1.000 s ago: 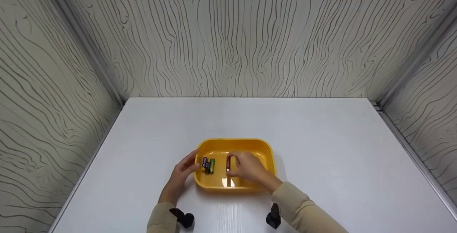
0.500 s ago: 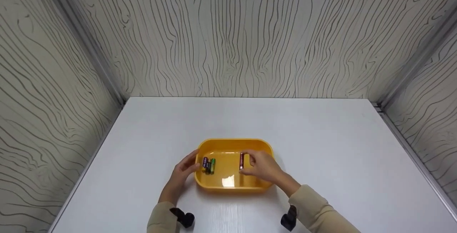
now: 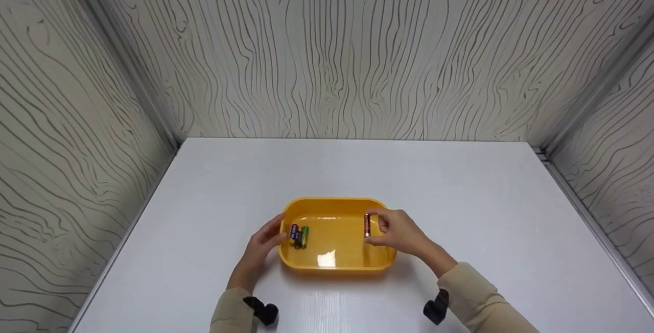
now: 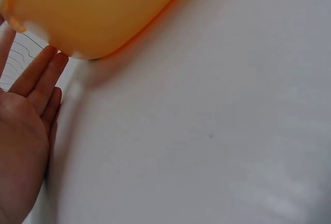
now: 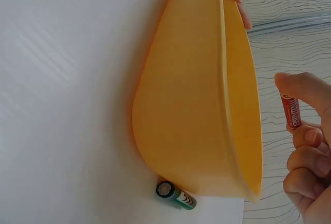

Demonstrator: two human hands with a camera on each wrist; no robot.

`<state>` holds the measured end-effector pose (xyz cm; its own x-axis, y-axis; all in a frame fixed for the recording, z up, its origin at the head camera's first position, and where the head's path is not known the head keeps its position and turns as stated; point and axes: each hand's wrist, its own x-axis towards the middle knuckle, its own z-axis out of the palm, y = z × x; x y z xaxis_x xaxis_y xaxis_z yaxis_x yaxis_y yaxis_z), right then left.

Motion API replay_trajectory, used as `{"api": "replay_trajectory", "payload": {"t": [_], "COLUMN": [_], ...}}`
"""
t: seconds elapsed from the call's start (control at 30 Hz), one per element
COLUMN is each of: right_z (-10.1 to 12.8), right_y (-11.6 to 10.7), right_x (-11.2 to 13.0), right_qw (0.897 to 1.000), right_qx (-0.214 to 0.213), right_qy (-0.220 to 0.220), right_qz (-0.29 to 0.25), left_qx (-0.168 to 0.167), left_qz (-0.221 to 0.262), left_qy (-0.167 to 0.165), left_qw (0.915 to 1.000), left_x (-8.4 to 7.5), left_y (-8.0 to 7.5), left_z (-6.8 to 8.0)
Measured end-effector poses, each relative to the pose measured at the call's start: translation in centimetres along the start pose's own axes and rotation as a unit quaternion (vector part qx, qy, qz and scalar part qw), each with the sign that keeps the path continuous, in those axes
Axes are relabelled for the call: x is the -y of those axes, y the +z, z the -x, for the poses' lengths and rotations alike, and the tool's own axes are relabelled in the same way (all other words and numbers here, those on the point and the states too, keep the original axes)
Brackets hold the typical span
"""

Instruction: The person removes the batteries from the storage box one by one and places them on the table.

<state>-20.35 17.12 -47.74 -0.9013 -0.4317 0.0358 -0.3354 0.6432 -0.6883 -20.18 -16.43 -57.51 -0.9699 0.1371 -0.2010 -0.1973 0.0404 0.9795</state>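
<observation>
Now red battery point(image 3: 367, 224) is pinched in right hand point(image 3: 401, 233), held above right end of yellow tray point(image 3: 334, 266); one battery point(image 5: 176, 195) already lies on table beside tray; three batteries point(image 3: 299, 236) left inside; tray is steadied by flat, spread left hand point(image 3: 259, 248)

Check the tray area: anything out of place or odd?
One green battery lies on the table outside the yellow tray, by its outer wall, while other batteries sit inside. Nothing looks damaged.
</observation>
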Motion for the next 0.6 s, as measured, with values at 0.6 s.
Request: {"api": "replay_trajectory", "payload": {"t": [0.6], "right_z": [2.4], "right_y": [-3.5], "right_x": [-3.7], "right_qw": [1.0], "right_qx": [-0.031], "right_qy": [0.006], "right_qz": [-0.001], "left_qx": [-0.002], "left_qz": [-0.003], "left_qy": [0.001], "left_qw": [1.0], "left_x": [0.1], "left_y": [0.0], "left_z": [0.0]}}
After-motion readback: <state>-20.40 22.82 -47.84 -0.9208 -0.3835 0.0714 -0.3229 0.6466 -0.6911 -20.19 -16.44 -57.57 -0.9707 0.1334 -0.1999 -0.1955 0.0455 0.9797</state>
